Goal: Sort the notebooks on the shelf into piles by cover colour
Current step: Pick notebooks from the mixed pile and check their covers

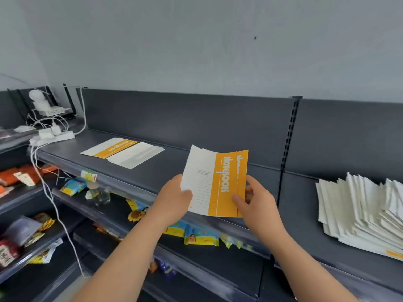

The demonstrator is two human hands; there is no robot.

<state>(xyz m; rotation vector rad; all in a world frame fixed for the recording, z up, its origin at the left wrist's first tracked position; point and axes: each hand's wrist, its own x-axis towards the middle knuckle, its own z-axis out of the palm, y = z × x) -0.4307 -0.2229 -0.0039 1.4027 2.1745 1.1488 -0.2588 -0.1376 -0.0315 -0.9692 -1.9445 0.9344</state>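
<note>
Top shelf: a dark grey metal shelf with a raised back panel is seen; all loose notebooks lie on it, in three groups.
Left pile: a small pile of yellow-and-white notebooks lies flat at the left of the shelf, its long axis running slantwise from the front left to the back right.
Beside the pile: a white-and-grey notebook is laid flat, overlapping the right edge of that pile and on the same slant.
Right stack: a tall, untidy stack of white-edged notebooks is set on the next shelf bay to the right, well apart from the left pile; a yellow corner shows at its bottom.
Held items: two yellow-and-white paper notebooks are held fanned together in the air above the shelf front, between the two groups.
Orientation: their long axis is nearly upright, leaning slightly right; the yellow band is on the right, the lined white part on the left, and the word "Notebook" is run down the band.
Left hand: the lower left edge is pinched, with the thumb laid on the white face; the fingers behind are hidden.
Right hand: the lower right edge is gripped, with the thumb pressed on the yellow band and the fingers curled behind.
Lower shelves: bright snack packets are held on the tiers below.
Far left: a white power strip with plugs is placed at the shelf's end.
</note>
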